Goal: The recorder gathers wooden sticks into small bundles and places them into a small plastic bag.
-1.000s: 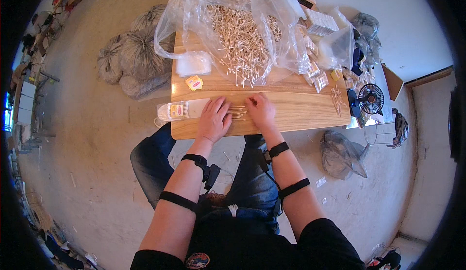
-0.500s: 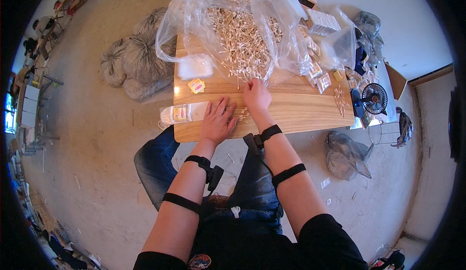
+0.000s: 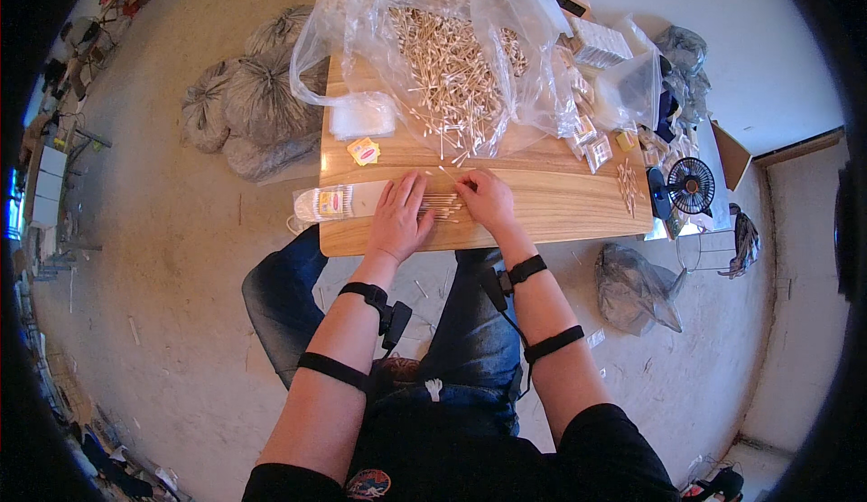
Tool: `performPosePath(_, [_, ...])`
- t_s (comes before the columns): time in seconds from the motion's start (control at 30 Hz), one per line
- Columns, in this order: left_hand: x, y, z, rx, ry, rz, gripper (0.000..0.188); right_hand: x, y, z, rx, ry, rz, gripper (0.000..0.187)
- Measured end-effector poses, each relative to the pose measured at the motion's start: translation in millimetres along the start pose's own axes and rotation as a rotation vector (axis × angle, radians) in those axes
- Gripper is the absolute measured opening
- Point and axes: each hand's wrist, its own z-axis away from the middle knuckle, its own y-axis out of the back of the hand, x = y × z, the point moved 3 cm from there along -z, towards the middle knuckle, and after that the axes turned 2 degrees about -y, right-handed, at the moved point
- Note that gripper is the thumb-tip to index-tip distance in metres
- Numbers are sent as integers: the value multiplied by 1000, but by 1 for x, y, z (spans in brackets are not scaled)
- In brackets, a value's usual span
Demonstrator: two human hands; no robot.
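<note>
My left hand (image 3: 398,220) lies flat on the wooden table (image 3: 560,209), fingers stretched out along the left end of a small row of cotton swabs (image 3: 442,207). Just right of that row, my right hand (image 3: 489,199) pinches a single cotton swab (image 3: 447,174), which points up and to the left. Left of my left hand is a clear pack of cotton swabs (image 3: 330,202) with a yellow and red label; its empty end reaches toward my fingers. Beyond both hands, a heap of loose cotton swabs (image 3: 452,73) spills from a large clear plastic bag (image 3: 316,60).
Yellow cards (image 3: 364,151) and a stack of clear bags (image 3: 363,121) lie at the table's left. At the right are filled packets (image 3: 596,153), stray swabs (image 3: 627,186) and a small black fan (image 3: 691,186). Grey sacks (image 3: 271,96) stand on the floor.
My right hand has drawn back from the heap's near edge toward the row, and a cotton swab now shows in its fingers. The left hand stays beside the row. The view has shifted slightly.
</note>
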Motion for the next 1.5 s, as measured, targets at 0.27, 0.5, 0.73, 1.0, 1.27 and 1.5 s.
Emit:
performPosePath(0.27, [1,0,-2,-20,7,-47,65,-5,1,-4,-59,77,-16,15])
performPosePath(0.5, [3,2,-2,-16,0,-84,62,-14,-8,6,-44,180,-20,14])
performPosePath(0.73, [-3,0,4,-38,15,-12,53,-8,6,38,183,183,-5,33])
performPosePath(1.0, [10,-5,16,-44,28,-135,60,-24,-11,63,33,294,377,73])
performPosePath(1.27, [2,-14,18,-79,29,-146,58,-46,-34,64,62,318,384,61])
performPosePath(1.5, [-2,-13,20,-113,3,-96,58,-48,-34,65,76,288,353,56])
